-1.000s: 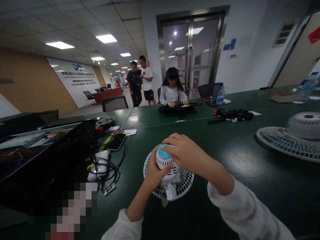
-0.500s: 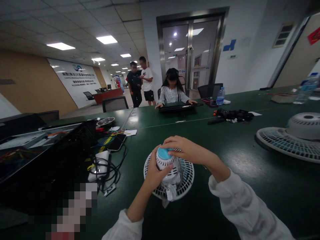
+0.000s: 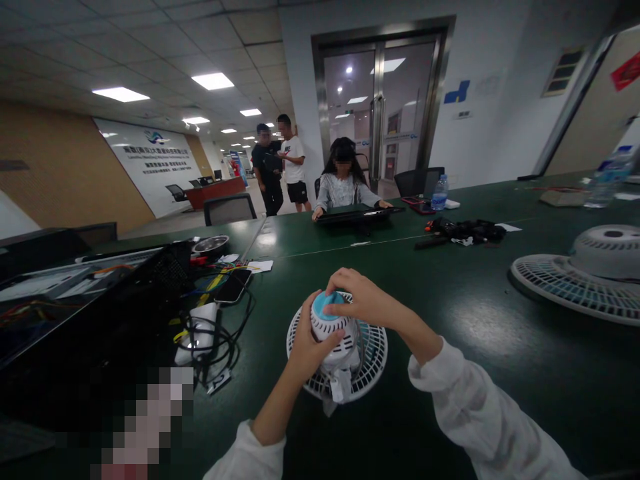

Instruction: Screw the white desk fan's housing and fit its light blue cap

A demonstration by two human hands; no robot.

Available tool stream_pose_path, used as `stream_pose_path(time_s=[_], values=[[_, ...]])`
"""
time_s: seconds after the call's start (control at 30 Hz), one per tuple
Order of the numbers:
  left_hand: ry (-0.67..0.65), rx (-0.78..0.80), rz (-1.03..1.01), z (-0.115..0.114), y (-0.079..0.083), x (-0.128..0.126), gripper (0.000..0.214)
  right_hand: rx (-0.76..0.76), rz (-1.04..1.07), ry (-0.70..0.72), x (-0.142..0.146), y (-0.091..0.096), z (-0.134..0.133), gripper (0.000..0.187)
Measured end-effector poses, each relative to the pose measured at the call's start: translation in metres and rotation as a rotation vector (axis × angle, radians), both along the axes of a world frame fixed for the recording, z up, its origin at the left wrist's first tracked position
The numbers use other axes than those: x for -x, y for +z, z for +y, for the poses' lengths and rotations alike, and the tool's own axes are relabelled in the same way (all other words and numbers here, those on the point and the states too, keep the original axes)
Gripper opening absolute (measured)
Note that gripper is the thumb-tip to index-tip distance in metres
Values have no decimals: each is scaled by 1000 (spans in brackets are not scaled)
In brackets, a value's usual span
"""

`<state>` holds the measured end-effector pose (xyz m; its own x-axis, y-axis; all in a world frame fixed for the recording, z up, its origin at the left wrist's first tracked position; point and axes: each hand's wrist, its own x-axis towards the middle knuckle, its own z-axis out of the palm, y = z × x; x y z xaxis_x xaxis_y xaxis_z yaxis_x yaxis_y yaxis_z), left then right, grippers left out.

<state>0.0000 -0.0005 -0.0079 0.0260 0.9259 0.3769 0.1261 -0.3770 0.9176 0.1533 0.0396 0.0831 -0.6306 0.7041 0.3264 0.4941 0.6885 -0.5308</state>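
Black phone [image 3: 234, 287] near metal bowl [image 3: 211, 245]

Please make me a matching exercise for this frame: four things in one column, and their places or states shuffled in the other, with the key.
Column one
1. Left hand
2. Right hand
3. Phone
4. Large fan

Column two
a. Flat on the green table, screen dark
b. At the picture's right edge, partly cut off
c. Fingers over the top of the blue cap
d. Wrapped round the side of the small fan, below its cap

Right pairs: 1-d, 2-c, 3-a, 4-b
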Motion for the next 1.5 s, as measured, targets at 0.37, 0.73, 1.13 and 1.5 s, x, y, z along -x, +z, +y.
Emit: stream_pose_path(time_s=[0.37,0.73,1.13,1.5], values=[[25,2,2,5,-1,-2,74,-312,-50,-363,26,-13,-13,31],[12,-39,-3,2,4,-4,66,-222,45,287,-5,8,-6,35],[-4,-27,0,2,2,-2,67,-148,-21,342,-14,7,2,35],[7,-35,6,2,-1,0,67,-144,-82,300,-14,6,3,31]])
